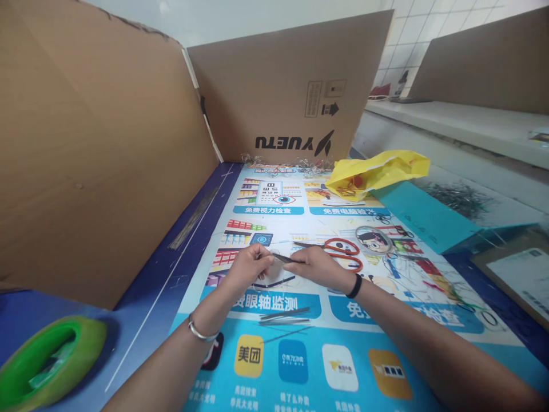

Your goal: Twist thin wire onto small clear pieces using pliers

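Observation:
My left hand and my right hand meet over a printed poster on the table. Both pinch a thin dark strip that runs between their fingertips. A curved dark wire lies on the poster just below the hands. A small pile of thin dark strips rests nearer to me. Red-handled scissors lie just beyond my right hand. My left wrist wears a silver bangle, my right a black band.
Cardboard walls stand at the left and back. A yellow plastic bag lies at the back right, next to a teal sheet. A green tape dispenser sits at the near left. A bundle of thin wires lies along the left wall.

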Tool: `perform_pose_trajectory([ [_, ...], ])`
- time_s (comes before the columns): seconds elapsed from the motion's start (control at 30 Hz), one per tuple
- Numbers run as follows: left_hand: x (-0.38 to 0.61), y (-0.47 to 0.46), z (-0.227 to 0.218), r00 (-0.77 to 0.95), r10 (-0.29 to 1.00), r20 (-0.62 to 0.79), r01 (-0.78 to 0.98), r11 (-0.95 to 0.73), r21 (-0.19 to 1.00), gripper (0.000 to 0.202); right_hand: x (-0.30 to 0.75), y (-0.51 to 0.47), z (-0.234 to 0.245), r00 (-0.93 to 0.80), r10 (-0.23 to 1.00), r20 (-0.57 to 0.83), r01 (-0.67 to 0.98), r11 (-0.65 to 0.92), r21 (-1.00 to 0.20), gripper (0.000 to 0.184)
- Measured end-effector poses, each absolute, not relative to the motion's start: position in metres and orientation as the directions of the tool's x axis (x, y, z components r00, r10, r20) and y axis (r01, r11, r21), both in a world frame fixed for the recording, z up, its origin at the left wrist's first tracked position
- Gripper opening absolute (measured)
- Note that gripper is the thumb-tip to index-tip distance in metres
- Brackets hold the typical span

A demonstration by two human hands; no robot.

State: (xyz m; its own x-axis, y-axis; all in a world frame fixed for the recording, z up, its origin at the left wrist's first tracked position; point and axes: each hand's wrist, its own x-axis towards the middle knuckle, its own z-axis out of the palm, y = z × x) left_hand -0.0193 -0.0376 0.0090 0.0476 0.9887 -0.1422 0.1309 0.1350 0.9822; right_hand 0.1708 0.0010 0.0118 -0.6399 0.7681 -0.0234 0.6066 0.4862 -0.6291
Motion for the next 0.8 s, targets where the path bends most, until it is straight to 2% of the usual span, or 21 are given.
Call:
perform_pose_trajectory([
  [0.27,-0.0172,-0.0389,0.0090,0.041,0.973,-0.228,0.041,0.226,0.973,0.018,0.1702,0.0010,0.0100,-0.626,0.780,-0.019,0.626,0.488,-0.608,0.039],
  [0.57,-0.0150,-0.0405,0.0047,0.017,0.983,-0.185,-0.013,0.186,0.983,0.021,0.1701,0.0009,0.0148,-0.639,0.768,-0.040,0.620,0.484,-0.618,0.041],
  [0.8,-0.0180,-0.0383,0.0074,0.038,0.975,-0.219,0.000,0.219,0.976,0.017,0.1761,0.0048,0.0152,-0.664,0.743,-0.081,0.590,0.455,-0.667,0.044],
])
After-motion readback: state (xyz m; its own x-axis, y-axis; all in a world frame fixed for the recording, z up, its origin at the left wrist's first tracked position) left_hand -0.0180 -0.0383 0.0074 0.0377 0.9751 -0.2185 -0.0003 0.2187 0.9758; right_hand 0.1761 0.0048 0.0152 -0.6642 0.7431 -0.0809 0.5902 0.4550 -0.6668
